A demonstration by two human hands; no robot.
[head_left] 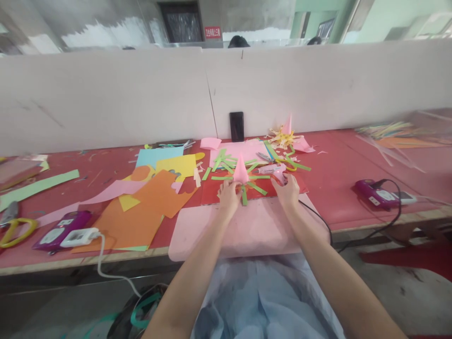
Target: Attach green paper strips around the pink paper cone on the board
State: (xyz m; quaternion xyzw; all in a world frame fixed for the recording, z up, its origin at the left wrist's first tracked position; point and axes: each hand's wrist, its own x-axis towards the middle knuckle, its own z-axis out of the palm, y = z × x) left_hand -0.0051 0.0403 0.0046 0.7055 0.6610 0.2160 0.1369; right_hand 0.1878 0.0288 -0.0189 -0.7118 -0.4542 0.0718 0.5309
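Observation:
In front of me, a pink paper cone (240, 170) stands upright with green paper strips (257, 188) spreading out around its base. My left hand (229, 195) is at the base's near left side, its fingers closed on the edge of this paper piece. To the right lies a pink glue gun (272, 169), nozzle pointing left. Around its handle are the fingers of my right hand (287, 188); the grip is partly hidden. Under the cone is a red sheet (212, 193), with a pink pad (201, 230) along the table edge.
Orange paper (137, 219) and yellow paper (176, 165) lie left. A phone (237, 126) leans on the white partition (141, 94). Behind the glue gun is another pink cone (287, 126) with yellow strips. Purple power strips (63, 230) sit at both sides; a black cord (319, 216) hangs right.

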